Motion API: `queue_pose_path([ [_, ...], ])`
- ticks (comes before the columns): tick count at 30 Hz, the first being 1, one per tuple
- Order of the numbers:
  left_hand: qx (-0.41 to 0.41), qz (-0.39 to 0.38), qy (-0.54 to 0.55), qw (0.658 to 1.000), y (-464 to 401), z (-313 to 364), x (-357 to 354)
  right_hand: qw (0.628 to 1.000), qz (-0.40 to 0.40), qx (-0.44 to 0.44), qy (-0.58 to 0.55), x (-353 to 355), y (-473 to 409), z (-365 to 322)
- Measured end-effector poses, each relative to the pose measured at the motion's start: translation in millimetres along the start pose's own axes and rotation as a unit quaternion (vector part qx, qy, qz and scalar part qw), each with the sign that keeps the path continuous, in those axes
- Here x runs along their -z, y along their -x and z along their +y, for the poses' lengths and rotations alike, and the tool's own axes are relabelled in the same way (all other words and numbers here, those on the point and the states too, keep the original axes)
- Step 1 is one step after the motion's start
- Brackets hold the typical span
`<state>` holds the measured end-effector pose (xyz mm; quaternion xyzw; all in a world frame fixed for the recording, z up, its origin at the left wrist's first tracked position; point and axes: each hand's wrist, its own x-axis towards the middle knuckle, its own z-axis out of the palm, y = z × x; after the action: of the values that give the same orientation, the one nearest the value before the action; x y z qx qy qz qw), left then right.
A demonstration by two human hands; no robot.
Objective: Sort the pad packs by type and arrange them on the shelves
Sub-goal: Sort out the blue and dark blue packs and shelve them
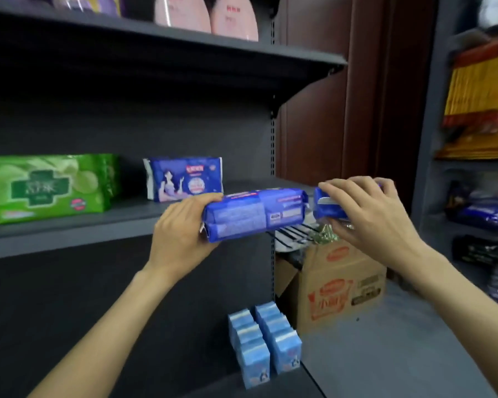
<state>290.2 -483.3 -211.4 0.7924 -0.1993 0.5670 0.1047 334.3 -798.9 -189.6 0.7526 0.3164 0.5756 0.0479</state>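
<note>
Partly done: some packs already stand sorted on the shelves, and more are on the way.
Middle shelf (pixel 69 234): a flat grey metal board. At 9 o'clock stand green pad packs (pixel 45 188), soft and puffy, with a dark cross on the front. Near the middle stands one dark blue pad pack (pixel 184 179) with a lady drawn on it.
Left hand (pixel 181 234): it grips one end of a long blue pad pack (pixel 255 214), held lying flat in front of the middle shelf edge. The wrap looks shiny and a bit crinkly.
Right hand (pixel 368 211): its fingers curl round a second blue pack (pixel 327 208), at 3 o'clock from the first pack. Most of it is hidden by the fingers.
Top shelf (pixel 184 41): pale pink packs (pixel 207 15) with round tops at 12 o'clock, and purple ones at 11 o'clock, too cut off to tell more.
Bottom shelf (pixel 270 389): light blue small packs (pixel 263 343) stand in two neat rows at 6 o'clock, boxy with square corners.
Cardboard box (pixel 339 285): brown with red print, open, at 4 o'clock on the floor.
Still to do, my guess: both held blue packs look like the blue one on the shelf, so they likely go beside it. I cannot tell how many more packs wait in the box.
</note>
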Motion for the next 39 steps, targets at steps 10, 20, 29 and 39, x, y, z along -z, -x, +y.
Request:
queue_pose_path([
  [10, 0.188, -0.024, -0.100, 0.977, -35, -52, 5, 0.955, -0.149, 0.235, 0.103, -85, -141, 10],
  [20, 0.226, 0.019, 0.002, 0.974, -27, -53, 3, 0.964, 0.016, 0.010, -0.264, -143, -104, -19],
  [29, 0.027, 0.088, -0.142, 0.986, -13, 3, -23, 0.670, -0.151, -0.287, -0.667, -51, -71, -88],
  [39, 0.097, 0.022, 0.081, 0.992, -23, 23, -33, 0.710, -0.039, -0.257, -0.654, -54, -59, -14],
])
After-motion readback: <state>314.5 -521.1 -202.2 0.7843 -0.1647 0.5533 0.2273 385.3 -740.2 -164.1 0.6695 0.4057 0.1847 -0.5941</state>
